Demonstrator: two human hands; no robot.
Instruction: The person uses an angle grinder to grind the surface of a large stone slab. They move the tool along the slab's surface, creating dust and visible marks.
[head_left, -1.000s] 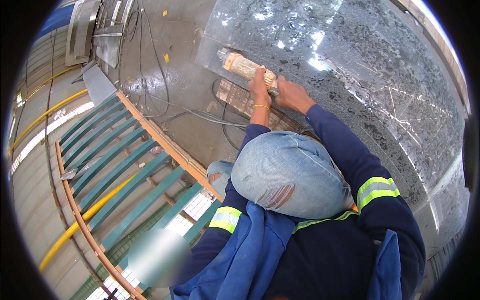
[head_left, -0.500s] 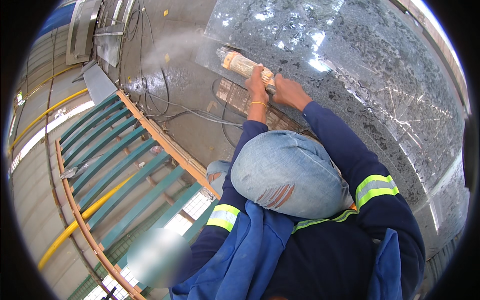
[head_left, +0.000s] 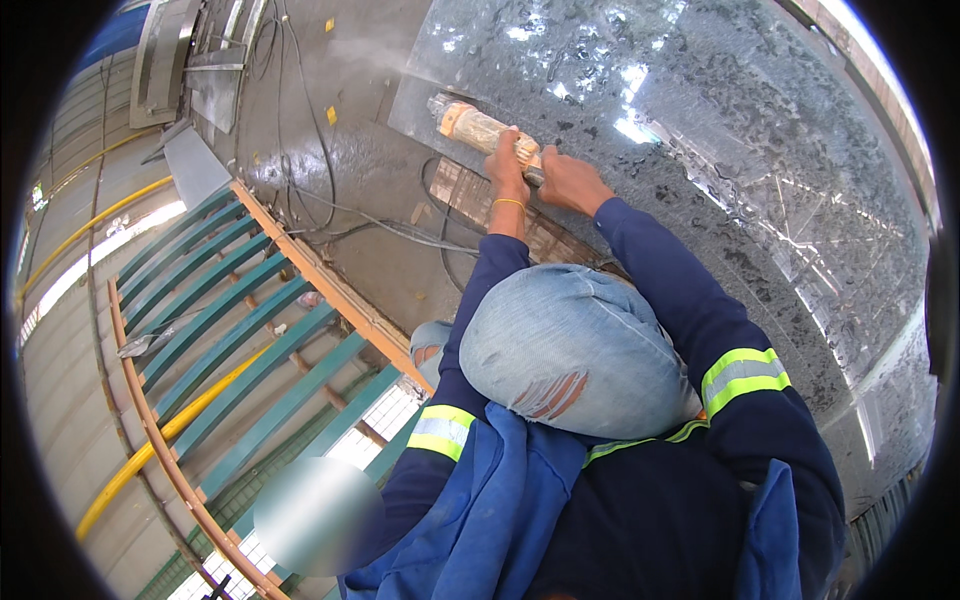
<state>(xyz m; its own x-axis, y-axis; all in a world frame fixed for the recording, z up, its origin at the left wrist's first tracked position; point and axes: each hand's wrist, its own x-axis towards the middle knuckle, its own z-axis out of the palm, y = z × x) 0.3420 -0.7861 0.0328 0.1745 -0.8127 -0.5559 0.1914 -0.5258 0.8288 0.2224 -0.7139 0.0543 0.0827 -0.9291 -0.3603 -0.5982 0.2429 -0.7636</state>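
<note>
Both of my hands are closed on a hand-held grinder (head_left: 474, 128) with a worn, pale-taped body, an orange collar and a metal head. My left hand (head_left: 508, 180) wraps the body behind its middle, and a thin yellow band circles that wrist. At the back end, my right hand (head_left: 573, 182) grips the tool. Its head points to the upper left, over the edge of a large grey stone slab (head_left: 640, 185) that is wet and shiny. A faint spray or dust drifts off from the head. The working tip is too small to make out.
Beneath the slab's near edge lies a wooden beam (head_left: 462, 192). Cables (head_left: 400, 233) run across the wet floor (head_left: 380, 150) on the left. A teal slatted frame with orange rails (head_left: 340, 292) stands at the left, near a yellow pipe (head_left: 205, 408). My bent knee (head_left: 570, 345) is close below my hands.
The grinder and both hands have shifted slightly left along the slab's edge. The spray from the head looks thinner. Both hands keep their grip.
</note>
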